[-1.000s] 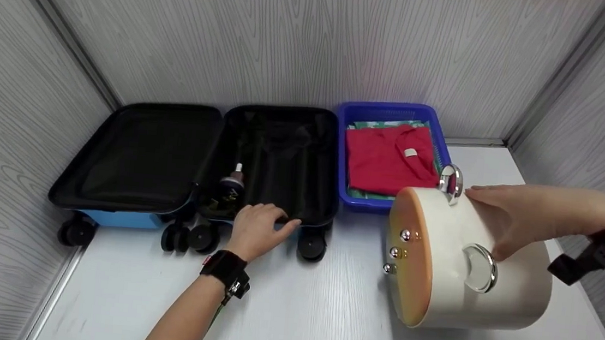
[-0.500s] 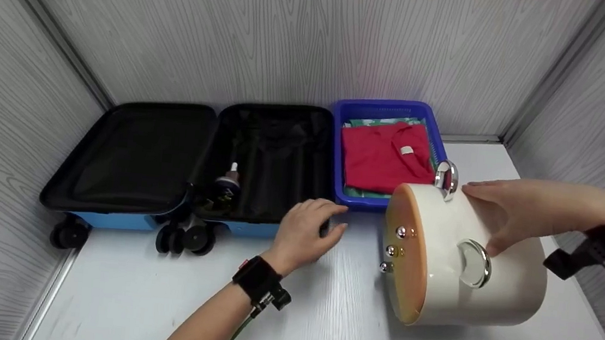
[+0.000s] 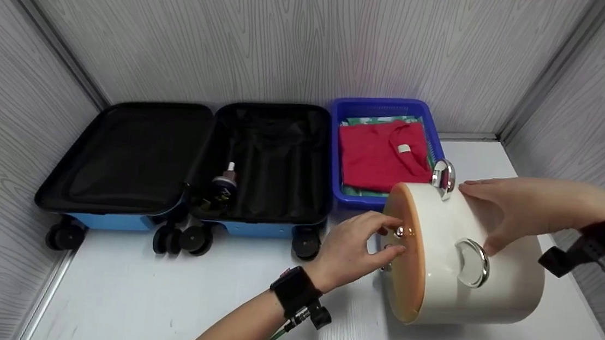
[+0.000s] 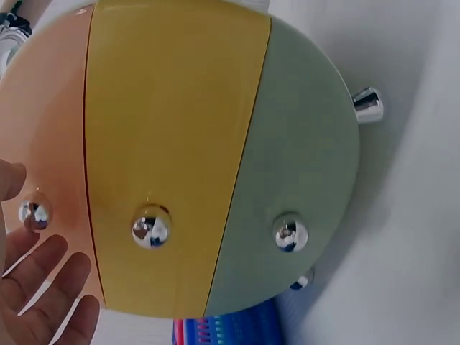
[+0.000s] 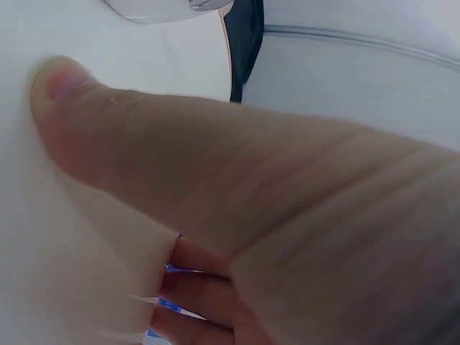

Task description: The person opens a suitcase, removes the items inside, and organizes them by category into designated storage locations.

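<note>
A cream rounded drawer box [image 3: 466, 299] with chrome handles stands at the right. Its front, in the left wrist view, has an orange drawer [image 4: 50, 108], a yellow drawer [image 4: 172, 108] and a green drawer [image 4: 302, 129], each with a silver ball knob. My left hand [image 3: 347, 248] is at the orange drawer's knob [image 4: 34, 212], index fingertip right at it and thumb a little apart on the other side, remaining fingers loosely bent. Over the top of the box, my right hand [image 3: 529, 209] grips the body, thumb pressed on the near side, fingers round the far side.
At the left lies an open blue suitcase [image 3: 117, 222] with black lining; a dark bottle [image 3: 223, 188] with a white tip is in its right half. A blue basket [image 3: 362, 201] with a folded red shirt [image 3: 369, 156] stands behind the box. Grey walls surround the white surface.
My left hand has moved from the suitcase's front edge rightward to the orange drawer's knob. The right hand keeps its hold on the box, and the head view has shifted slightly.
</note>
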The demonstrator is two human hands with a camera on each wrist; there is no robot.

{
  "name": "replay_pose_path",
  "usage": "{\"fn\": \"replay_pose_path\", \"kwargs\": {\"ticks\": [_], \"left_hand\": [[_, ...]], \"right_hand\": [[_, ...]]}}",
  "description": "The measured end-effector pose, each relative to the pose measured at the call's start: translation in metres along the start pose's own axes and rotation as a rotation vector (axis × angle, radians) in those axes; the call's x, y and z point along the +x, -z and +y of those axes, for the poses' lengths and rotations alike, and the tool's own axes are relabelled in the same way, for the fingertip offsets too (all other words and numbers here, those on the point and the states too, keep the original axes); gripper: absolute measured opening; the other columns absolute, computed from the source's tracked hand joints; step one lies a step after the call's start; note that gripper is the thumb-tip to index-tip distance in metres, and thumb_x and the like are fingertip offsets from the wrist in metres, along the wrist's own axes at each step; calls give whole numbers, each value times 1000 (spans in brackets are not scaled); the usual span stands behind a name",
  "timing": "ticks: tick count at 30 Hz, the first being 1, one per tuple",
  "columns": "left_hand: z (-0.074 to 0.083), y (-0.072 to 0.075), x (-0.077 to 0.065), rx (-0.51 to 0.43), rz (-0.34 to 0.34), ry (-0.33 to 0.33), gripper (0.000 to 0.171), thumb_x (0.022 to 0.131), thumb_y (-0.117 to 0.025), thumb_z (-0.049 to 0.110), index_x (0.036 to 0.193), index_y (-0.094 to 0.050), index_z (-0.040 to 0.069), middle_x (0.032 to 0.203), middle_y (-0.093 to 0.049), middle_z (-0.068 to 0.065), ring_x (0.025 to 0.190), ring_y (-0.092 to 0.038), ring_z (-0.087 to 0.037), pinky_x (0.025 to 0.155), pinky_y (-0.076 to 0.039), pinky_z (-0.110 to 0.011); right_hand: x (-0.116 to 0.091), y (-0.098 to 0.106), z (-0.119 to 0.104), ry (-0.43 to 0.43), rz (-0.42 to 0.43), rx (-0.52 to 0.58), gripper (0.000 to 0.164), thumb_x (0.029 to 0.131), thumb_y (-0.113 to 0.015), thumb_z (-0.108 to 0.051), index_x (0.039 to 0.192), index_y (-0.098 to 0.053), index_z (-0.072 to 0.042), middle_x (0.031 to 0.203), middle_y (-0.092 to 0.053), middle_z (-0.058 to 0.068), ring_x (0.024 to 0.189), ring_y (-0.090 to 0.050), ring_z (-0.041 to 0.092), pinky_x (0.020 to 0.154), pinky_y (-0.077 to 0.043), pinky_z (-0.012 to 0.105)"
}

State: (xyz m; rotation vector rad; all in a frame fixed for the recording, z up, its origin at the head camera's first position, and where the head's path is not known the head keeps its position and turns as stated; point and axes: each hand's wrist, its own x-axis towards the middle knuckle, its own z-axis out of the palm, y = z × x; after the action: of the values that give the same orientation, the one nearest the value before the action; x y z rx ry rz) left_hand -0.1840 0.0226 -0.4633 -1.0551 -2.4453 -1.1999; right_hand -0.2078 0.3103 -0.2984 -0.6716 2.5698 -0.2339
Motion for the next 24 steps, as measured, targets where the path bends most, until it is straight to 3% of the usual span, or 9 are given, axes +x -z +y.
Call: {"fn": "replay_pose_path", "kwargs": {"ticks": [6,13,19,24], "left_hand": [[5,-6,3,-72,12,80,32,99,-69,38,124,-69,17,114,-68,9,100,-62,2,80,-49,-14],[7,-8,4,-133,13,130,26,100,-69,33,120,-70,17,110,-67,10,97,-61,3,80,-48,-12],[8,-7,3,-158,14,135,26,100,-70,32,120,-70,16,110,-67,9,96,-61,3,81,-48,-13],[6,-3,0,-159,19,141,25,100,-69,32,120,-71,16,111,-67,9,96,-62,3,83,-49,-13]], "right_hand": [[-1,-1,0,12,5,4,104,67,-93,-45,150,-47,-3,143,-57,10,128,-54,27,106,-43,54],[-1,-2,-1,0,-14,19,96,66,-92,-40,146,-49,-9,137,-58,5,122,-55,23,102,-45,51],[-3,-8,0,19,-29,43,120,60,-95,-37,159,-34,-6,153,-46,18,136,-46,36,106,-41,60],[-5,-13,-2,27,4,-17,124,57,-95,-39,160,-33,-7,152,-46,20,134,-47,38,103,-45,59]]}}
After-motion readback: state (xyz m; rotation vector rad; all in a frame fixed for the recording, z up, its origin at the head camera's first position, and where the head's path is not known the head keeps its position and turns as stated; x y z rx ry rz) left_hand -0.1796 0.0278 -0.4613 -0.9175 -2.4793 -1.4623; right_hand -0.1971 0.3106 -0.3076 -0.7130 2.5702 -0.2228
